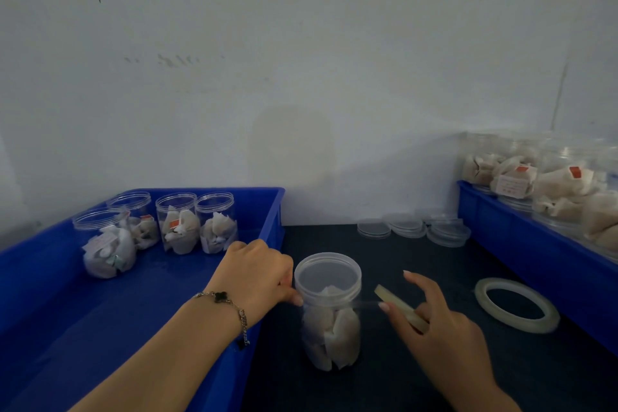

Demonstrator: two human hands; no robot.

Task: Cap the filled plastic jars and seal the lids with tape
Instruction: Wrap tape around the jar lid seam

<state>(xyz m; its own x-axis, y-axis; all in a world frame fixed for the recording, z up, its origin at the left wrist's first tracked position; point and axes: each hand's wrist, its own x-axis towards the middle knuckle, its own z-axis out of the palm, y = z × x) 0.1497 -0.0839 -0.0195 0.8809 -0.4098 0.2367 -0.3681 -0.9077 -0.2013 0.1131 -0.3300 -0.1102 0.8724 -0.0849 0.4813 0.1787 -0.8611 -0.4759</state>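
Now left hand [257, 273] fingers pinch capped jar [329, 308] at lid; right hand [434, 314] curled round tape roll [399, 308], strip pulled to jar.

A single head-worn wide-angle view looks forward and down from close above the dark surface [384, 378], facing a white wall [301, 77] at 12 o'clock. Blue bins sit at 9 [100, 311] and 3 o'clock [535, 261].

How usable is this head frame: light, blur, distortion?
Head view: dim, bluish light; the dark tabletop swallows detail. Wide-angle bending curves the blue plastic crate edges. The capped clear plastic jar and both hands are fairly sharp; the clear lids at the back look soft.
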